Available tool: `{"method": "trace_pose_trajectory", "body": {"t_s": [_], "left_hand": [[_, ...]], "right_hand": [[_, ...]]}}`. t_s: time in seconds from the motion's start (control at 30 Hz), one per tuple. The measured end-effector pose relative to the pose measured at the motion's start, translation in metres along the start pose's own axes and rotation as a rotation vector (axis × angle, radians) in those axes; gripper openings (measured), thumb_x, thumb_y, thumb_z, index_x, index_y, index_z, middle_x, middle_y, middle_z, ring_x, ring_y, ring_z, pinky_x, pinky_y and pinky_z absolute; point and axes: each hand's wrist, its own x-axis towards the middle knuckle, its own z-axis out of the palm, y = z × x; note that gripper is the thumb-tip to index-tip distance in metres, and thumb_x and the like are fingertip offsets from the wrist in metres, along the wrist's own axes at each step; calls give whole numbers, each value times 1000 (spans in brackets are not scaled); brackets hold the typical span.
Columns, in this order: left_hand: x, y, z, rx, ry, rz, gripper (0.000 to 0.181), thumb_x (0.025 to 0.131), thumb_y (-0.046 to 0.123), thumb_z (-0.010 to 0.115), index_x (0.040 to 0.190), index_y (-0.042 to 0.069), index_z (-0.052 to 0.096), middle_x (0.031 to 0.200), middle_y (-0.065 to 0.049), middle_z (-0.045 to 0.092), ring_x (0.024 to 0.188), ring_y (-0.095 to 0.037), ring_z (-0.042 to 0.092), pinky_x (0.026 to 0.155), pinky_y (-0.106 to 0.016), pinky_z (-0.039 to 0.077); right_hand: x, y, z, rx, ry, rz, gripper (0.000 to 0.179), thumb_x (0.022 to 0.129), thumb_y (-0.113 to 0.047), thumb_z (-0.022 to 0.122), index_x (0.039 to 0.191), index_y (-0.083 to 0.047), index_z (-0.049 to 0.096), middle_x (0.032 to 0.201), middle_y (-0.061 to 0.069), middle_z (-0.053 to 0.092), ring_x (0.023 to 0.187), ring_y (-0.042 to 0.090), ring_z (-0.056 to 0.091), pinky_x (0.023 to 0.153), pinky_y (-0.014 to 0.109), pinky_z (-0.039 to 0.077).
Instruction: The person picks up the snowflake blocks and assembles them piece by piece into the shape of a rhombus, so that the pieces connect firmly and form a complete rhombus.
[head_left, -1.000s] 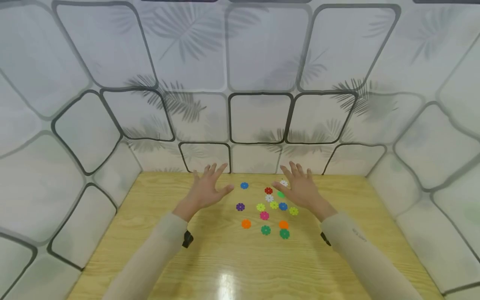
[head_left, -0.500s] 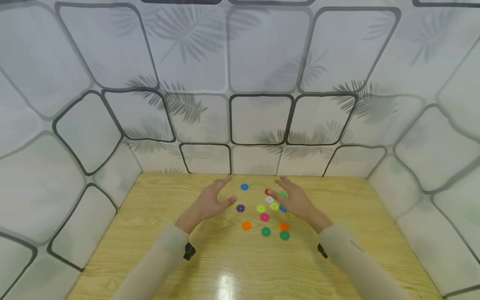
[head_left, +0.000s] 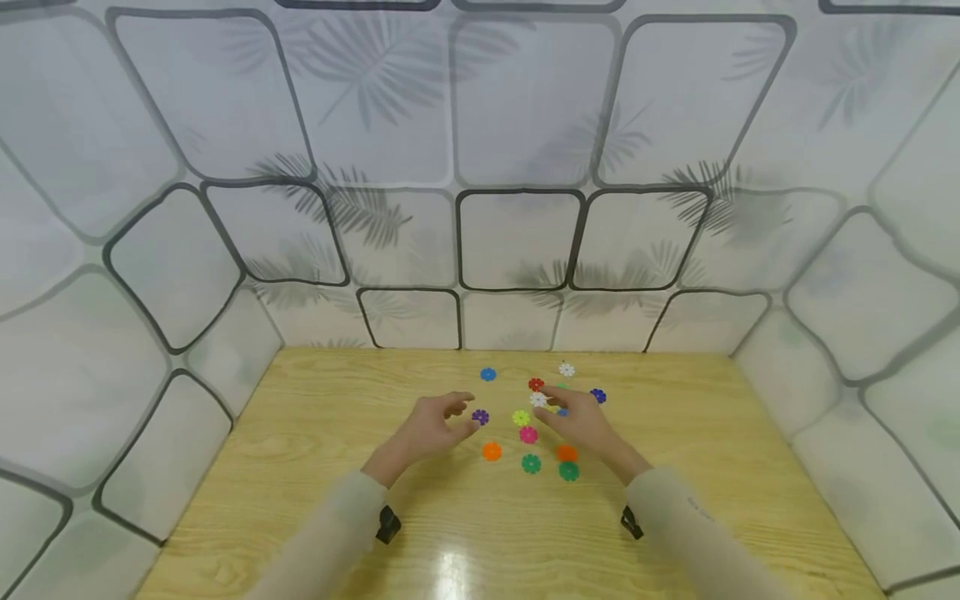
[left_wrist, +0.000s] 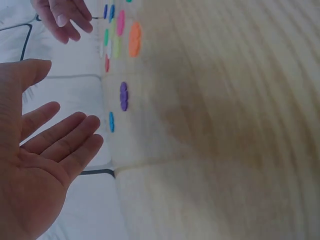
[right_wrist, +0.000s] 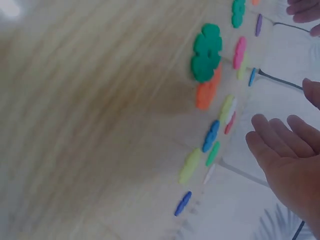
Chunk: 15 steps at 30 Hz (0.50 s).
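My left hand (head_left: 431,429) hovers over the table with its fingers loosely bent and nothing in them. Its thumb and fingertips come close to a purple flower-shaped disc (head_left: 480,417). In the left wrist view that hand (left_wrist: 60,145) shows an unoccupied palm. Above the cluster of discs is my right hand (head_left: 585,418), fingers relaxed, overlapping some of them in the head view. A white disc (head_left: 538,400) shows between its thumb and fingers. The right wrist view shows this hand (right_wrist: 290,145) holding nothing, above a blue disc (right_wrist: 210,136) and a yellow disc (right_wrist: 189,166).
Other flower-shaped discs lie flat on the wooden table (head_left: 300,500), among them orange (head_left: 492,452), pink (head_left: 528,435), red (head_left: 536,384) and dark green (head_left: 568,471). The dark green one partly overlaps another orange disc (head_left: 567,452). A patterned white wall (head_left: 517,242) encloses the back and sides.
Both hands have come back toward the body and lower in the head view, their fingers going from spread to loosely bent. A dark blue disc at the right has come into sight.
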Motion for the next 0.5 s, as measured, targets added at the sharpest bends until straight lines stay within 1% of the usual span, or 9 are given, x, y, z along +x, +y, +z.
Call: {"method": "trace_pose_trajectory", "body": {"t_s": [0.07,0.17,0.3,0.43,0.5], "left_hand": [[-1,-2,6,-1,-15,-9,48,100,30,71,139,3,66,129,-23,73,116,-38,72,99,-55,61],[-1,-5,14,-14,-22,-11,45,100,28,72,135,1,69,126,-19,75,110,-33,74,95,-50,63],[-1,-9,22,-36,-16,-27,42,98,26,76,133,3,71,120,-15,76,104,-25,73,92,-41,64],[-1,-12,27,-48,-25,-37,41,94,21,80,130,3,72,110,-10,76,95,-16,68,84,-29,61],[-1,-14,29,-54,-36,-31,40,93,18,81,129,2,73,105,-9,75,91,-14,65,80,-26,59]], "right_hand": [[-2,1,4,24,-2,3,51,102,-23,72,144,3,60,142,22,66,121,39,70,100,52,61],[-4,1,8,54,6,-3,46,101,-17,73,139,5,64,137,23,69,114,37,73,95,49,64],[-5,2,12,47,18,-13,40,99,-16,74,133,4,69,129,21,73,109,33,74,96,48,63],[-5,8,17,50,-2,-15,37,99,-17,74,130,4,70,125,19,75,109,31,72,99,48,62],[-5,11,19,49,-12,-16,36,99,-17,74,129,3,71,125,19,75,110,32,72,99,48,62]]}}
